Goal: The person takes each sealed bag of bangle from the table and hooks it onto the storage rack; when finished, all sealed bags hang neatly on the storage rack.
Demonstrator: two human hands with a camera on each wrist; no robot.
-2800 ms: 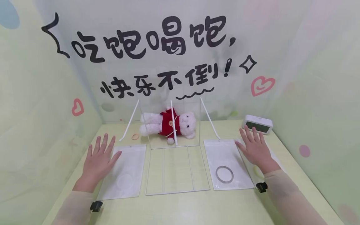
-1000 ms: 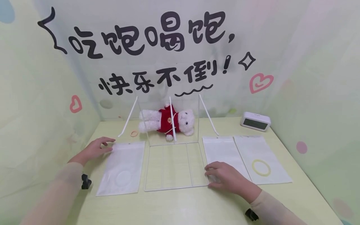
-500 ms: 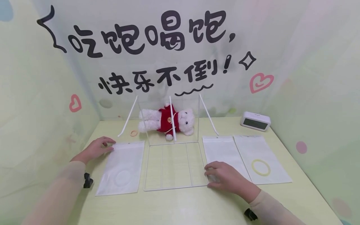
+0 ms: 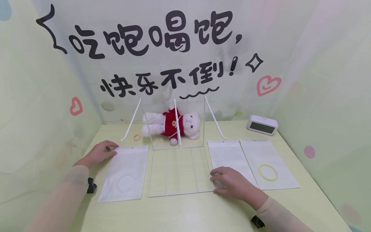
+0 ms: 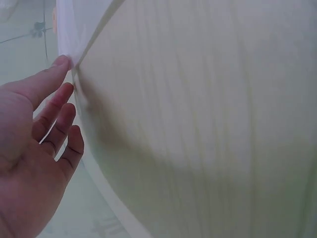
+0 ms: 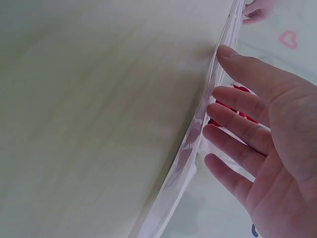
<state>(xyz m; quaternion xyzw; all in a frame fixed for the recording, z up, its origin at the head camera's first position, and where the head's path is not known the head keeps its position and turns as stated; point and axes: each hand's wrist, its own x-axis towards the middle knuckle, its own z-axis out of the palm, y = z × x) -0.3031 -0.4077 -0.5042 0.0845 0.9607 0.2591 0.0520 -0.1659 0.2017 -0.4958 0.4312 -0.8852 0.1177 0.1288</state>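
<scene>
At white bags, both hands, newly lowered

Part of the middle bag was covered by the right hand; contact of its fingertips with the rack could not be determined. Whether the corner of the left bag was pinched or touched by the left hand could not be told. The toy bear was partly hidden by rack rods. Both sleeves were cut off by the head view's lower edge.
</scene>
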